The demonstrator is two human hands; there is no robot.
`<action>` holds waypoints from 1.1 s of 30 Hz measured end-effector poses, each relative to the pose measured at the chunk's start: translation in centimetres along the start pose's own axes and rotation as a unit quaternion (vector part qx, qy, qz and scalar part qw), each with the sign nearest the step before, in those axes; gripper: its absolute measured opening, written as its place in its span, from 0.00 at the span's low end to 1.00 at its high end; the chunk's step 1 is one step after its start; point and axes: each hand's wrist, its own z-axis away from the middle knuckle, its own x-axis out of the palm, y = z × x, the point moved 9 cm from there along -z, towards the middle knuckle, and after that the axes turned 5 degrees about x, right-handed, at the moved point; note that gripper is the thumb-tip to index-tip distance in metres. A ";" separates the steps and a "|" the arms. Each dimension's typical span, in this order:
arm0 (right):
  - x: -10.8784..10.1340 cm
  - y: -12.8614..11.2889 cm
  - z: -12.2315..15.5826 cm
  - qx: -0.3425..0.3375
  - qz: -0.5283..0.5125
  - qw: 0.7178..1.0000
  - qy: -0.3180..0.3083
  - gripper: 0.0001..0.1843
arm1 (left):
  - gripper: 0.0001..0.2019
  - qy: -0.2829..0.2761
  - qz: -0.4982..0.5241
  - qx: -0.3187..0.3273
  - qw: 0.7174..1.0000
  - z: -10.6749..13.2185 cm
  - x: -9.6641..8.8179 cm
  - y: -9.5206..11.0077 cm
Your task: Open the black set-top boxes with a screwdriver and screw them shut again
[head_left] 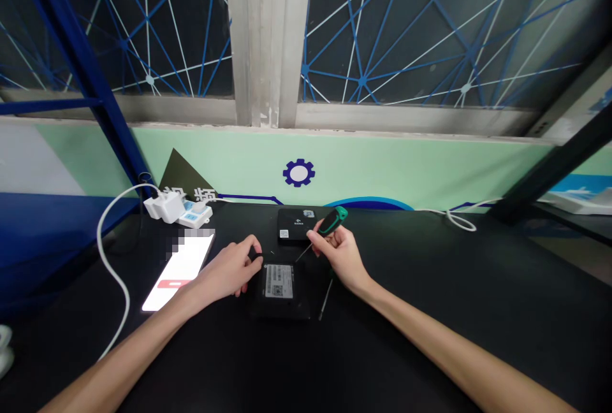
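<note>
On the left, a white cable [125,292] is running near a phone [178,276], whose lit screen is facing up. To its right, the left hand [235,266] is curving its thumb and forefinger toward each other at the far left corner of the labelled black box [278,282]; whether they are gripping its edge or something dark there, I cannot tell. The box is lying on the black table [406,343] between the hands, label up. Steadying that corner firmly would probably be serving the work best, with the fingers staying out of the tip's line. Beyond the box, a second black box [292,223] is lying flat. The right hand [342,252] is grasping a screwdriver [331,220], its green and black handle leaning up to the right, its tip pointing down-left to the labelled box's far right corner. Contact is too small to judge; light, controlled pressure would likely be preventing slips. The labelled box is sitting nearer and left of this grip. Below the right hand, another thin tool [326,299] is lying beside the box.
</note>
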 end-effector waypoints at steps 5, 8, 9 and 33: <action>0.6 -0.5 0.1 -0.009 0.006 1.000 -0.027 0.20 | 0.13 0.013 -0.028 0.030 0.999 -0.1 -0.3 0.4; 1.5 -0.3 0.4 0.003 0.020 0.997 -0.070 0.18 | 0.13 0.020 -0.036 0.037 0.998 -0.2 -0.4 0.4; 1.9 -0.2 0.6 0.007 0.019 0.996 -0.086 0.18 | 0.13 0.021 -0.036 0.038 0.998 -0.2 -0.4 0.4; 2.6 1.3 1.0 0.054 0.013 0.993 -0.104 0.20 | 0.13 0.024 -0.081 0.048 0.995 0.1 -0.8 1.1</action>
